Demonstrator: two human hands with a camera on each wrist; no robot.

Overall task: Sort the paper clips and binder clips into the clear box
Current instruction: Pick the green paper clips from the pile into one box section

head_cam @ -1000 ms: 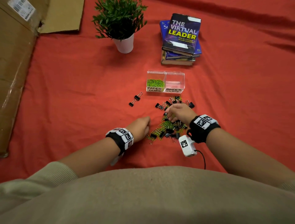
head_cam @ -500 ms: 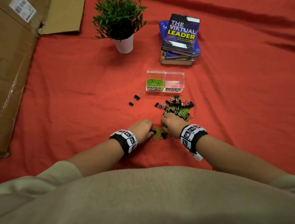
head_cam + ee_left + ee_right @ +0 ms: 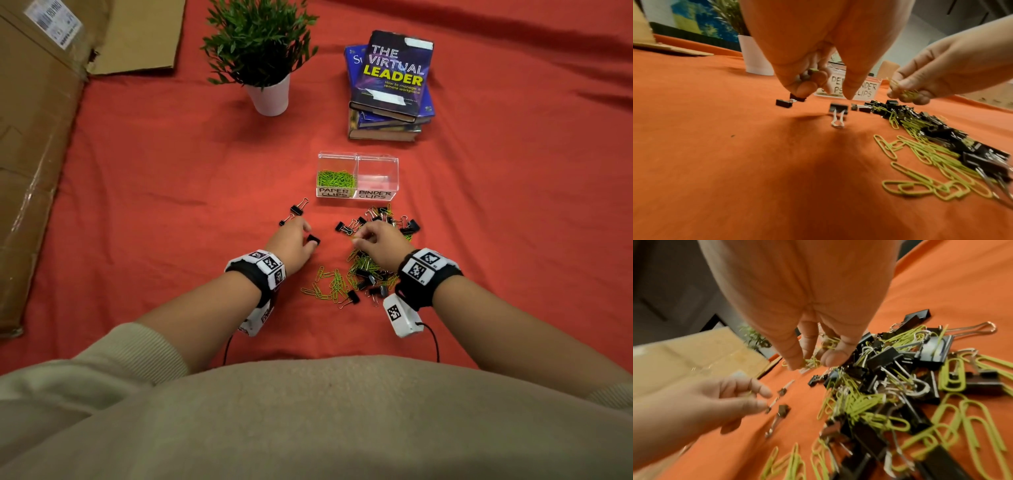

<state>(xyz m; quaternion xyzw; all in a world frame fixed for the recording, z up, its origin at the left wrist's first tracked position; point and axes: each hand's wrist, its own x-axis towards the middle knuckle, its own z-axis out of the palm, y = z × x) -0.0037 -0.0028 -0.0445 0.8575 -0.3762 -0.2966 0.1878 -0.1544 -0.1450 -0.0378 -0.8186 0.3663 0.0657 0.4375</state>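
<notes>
Clips: mixed heap, green paper clips (image 3: 329, 284) + black binder clips (image 3: 373, 274), on red cloth (image 3: 171, 178), just in front of clear box (image 3: 376, 161).
Box labels: handwritten "PAPER CLIPS" on L compartment, holds green paper clips; "BINDER CLIPS" on R compartment.
R hand (image 3: 380, 245): above heap, fingers curled, thumb + fingertips pinching bunch of green paper clips.
L hand (image 3: 293, 241): left of heap, fingers curled down; seems to pinch small black clip in L wrist view, grip not clear. Loose binder clip (image 3: 313, 240) just beside thumb.
Strays: two binder clips (image 3: 296, 209) left of box, apart from heap.
Other writing: top book (image 3: 394, 75) reads "THE VIRTUAL LEADER".
Room: open cloth left of hands; potted plant (image 3: 263, 58) + books beyond box; cardboard (image 3: 30, 137) at far L edge.
</notes>
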